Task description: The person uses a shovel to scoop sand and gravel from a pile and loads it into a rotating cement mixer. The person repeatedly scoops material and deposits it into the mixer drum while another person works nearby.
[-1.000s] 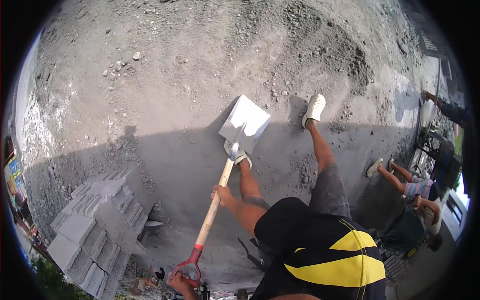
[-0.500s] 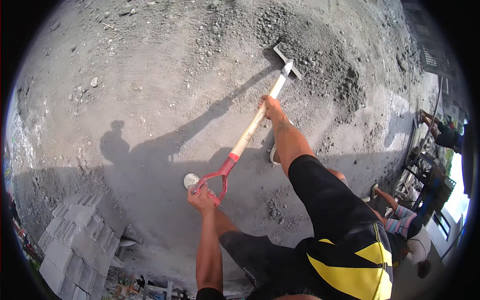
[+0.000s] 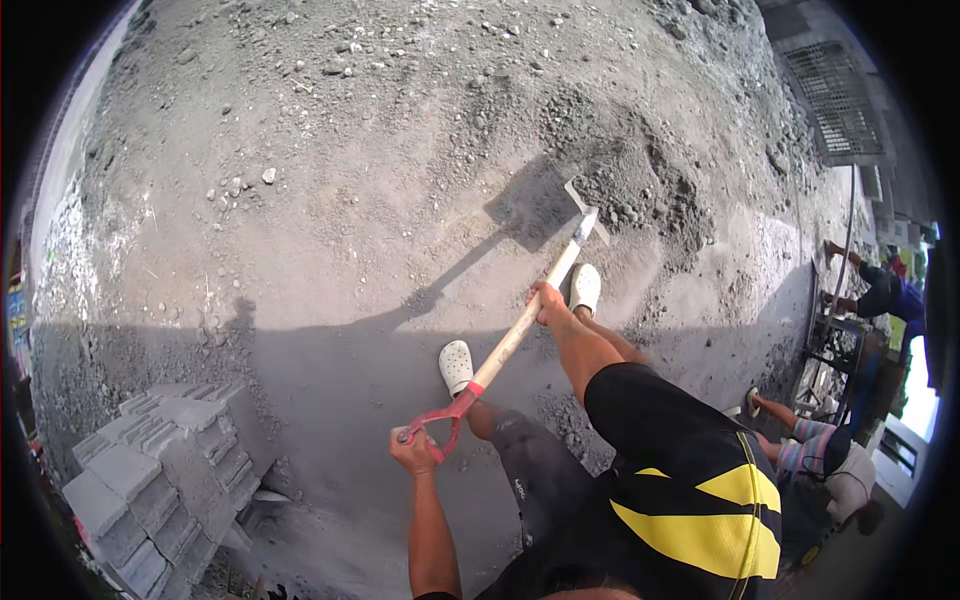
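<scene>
A person in a black and yellow top (image 3: 690,540) is looking down at a shovel (image 3: 519,336), which is slanting from the lower left toward the upper right in front of the body. The left hand (image 3: 413,450) is closing its fingers around the red grip (image 3: 463,402) at the near end. Farther up, the right hand (image 3: 547,302) is wrapping its fingers tightly around the pale wooden shaft. Two cream clogs (image 3: 455,366) are standing on the ground, one on either side of the shaft. To the left, a stack of grey blocks (image 3: 165,470) is sitting in shade. Beyond the right clog, the blade (image 3: 573,193) is showing nearly edge-on beside a dark gravel pile (image 3: 645,180); whether they are touching is hard to tell. The blade's shadow (image 3: 530,205) is falling to its left. At the far right, a person in striped shorts (image 3: 803,456) is bending, and a plastic crate (image 3: 830,95) is lying higher up.
</scene>
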Demonstrator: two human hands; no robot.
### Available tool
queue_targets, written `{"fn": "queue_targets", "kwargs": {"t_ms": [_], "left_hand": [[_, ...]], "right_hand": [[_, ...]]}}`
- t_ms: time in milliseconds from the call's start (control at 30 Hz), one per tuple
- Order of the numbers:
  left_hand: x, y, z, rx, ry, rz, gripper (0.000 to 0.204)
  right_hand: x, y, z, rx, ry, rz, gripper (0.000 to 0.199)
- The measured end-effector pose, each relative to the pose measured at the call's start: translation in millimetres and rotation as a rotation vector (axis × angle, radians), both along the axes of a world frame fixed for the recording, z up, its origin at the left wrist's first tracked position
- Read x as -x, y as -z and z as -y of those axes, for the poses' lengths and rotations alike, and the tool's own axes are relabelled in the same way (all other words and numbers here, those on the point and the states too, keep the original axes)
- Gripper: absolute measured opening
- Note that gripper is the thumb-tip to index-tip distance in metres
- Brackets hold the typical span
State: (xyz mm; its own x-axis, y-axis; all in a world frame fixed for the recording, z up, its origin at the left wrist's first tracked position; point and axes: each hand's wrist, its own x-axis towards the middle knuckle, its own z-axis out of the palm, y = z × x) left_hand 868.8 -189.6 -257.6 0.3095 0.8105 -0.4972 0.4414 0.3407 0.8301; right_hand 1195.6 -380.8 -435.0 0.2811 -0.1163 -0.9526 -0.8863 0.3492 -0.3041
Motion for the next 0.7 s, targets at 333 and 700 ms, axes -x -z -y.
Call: {"fn": "queue_targets", "kwargs": {"t_ms": [333, 700], "left_hand": [[163, -236, -146, -0.27, 0.308, -0.081, 0.01], [137, -302, -194, -0.84, 1.1, 0.142, 0.014]], "right_hand": [[209, -208, -92, -0.18, 0.26, -0.128, 0.009], [404, -238, -72, -0.17, 0.807, -0.081, 0.01]]}}
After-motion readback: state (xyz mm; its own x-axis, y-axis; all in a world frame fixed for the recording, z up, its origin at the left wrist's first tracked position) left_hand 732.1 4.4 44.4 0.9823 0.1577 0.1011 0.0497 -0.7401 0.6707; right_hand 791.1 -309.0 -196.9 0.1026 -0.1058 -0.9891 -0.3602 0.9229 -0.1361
